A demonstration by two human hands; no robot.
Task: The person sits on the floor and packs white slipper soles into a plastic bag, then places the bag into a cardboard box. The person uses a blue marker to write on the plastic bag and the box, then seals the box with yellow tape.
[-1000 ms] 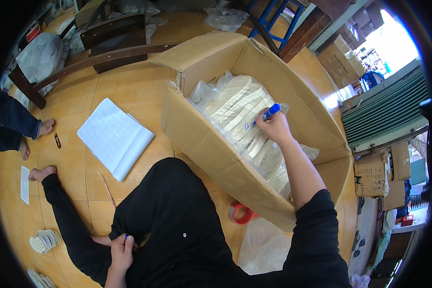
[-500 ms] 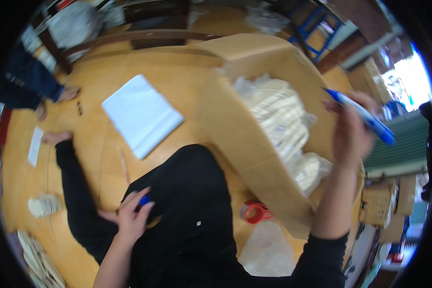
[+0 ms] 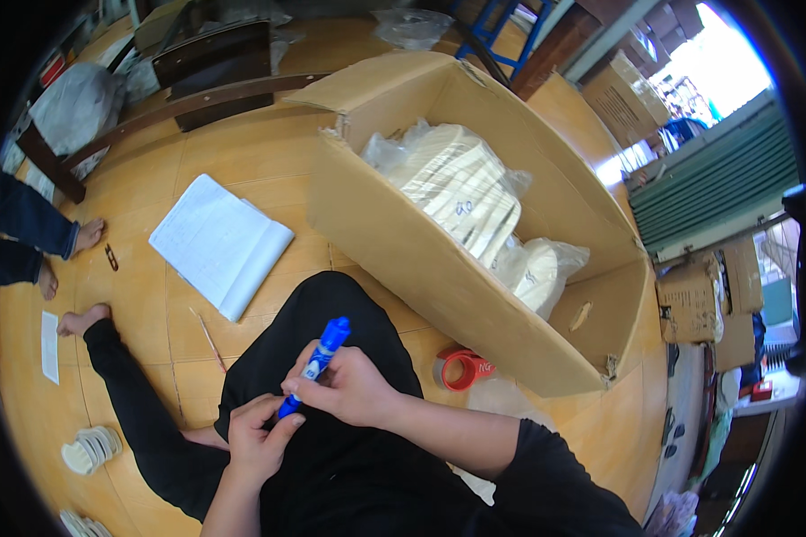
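Blue plastic meets blue plastic over the lap, on the person's side of the cardboard box: the right hand grips the barrel of a marker pen, and the left hand pinches the marker cap at its lower end; whether it is fully seated, I cannot tell. A second ago the right hand was writing inside the box; now it has come out, and both hands meet outside. In the box lies the larger clear plastic bag of stacked cream pieces, bearing a blue handwritten mark, with a smaller filled bag toward the box's right end. The writing there seems to have stopped, the pen being closed or nearly so. Left of the box lies a paper pad; just beside its near wall, a red tape roll
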